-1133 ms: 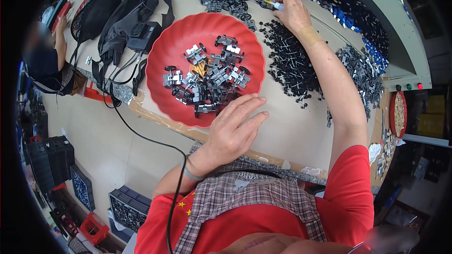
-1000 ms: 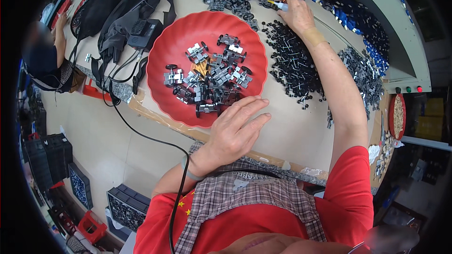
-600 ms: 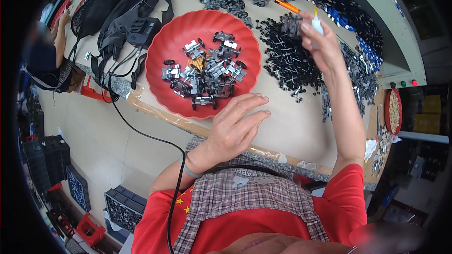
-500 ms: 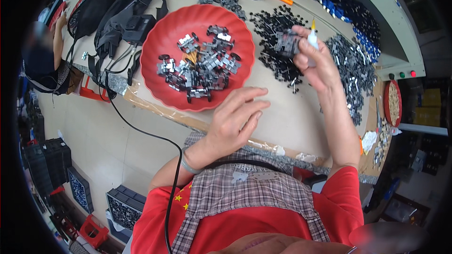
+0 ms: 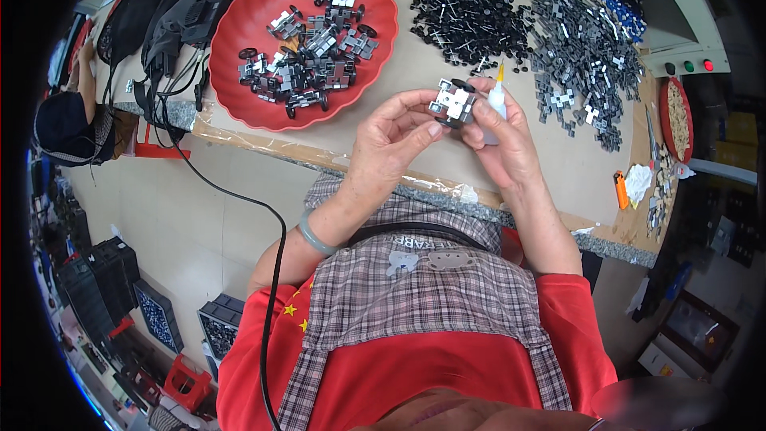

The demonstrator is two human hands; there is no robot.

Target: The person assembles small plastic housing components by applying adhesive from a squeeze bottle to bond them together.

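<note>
A small grey and silver toy car chassis with black wheels [image 5: 454, 102] is held up over the near part of the table. My left hand [image 5: 389, 142] grips its left side, fingertips and thumb closed on it. From the other side my right hand [image 5: 509, 142] steadies the chassis with its fingertips. A white glue bottle with a yellow tip [image 5: 496, 100] is also clasped in that right hand, tip pointing up. To the left, a red scalloped bowl [image 5: 226, 88] contains several similar wheeled chassis [image 5: 307, 64].
Black wheels on axles [image 5: 463, 8] lie heaped beyond my hands, beside a pile of grey plastic parts [image 5: 586, 56]. Black bags and cables [image 5: 179, 32] are at the far left. An orange cutter [image 5: 621, 190] and white tissue [image 5: 638, 182] lie near the right edge.
My right hand has come nearer with the chassis and glue bottle. My left hand, empty before, now grips the chassis too. The view has shifted, so the bowl appears higher and further left.
</note>
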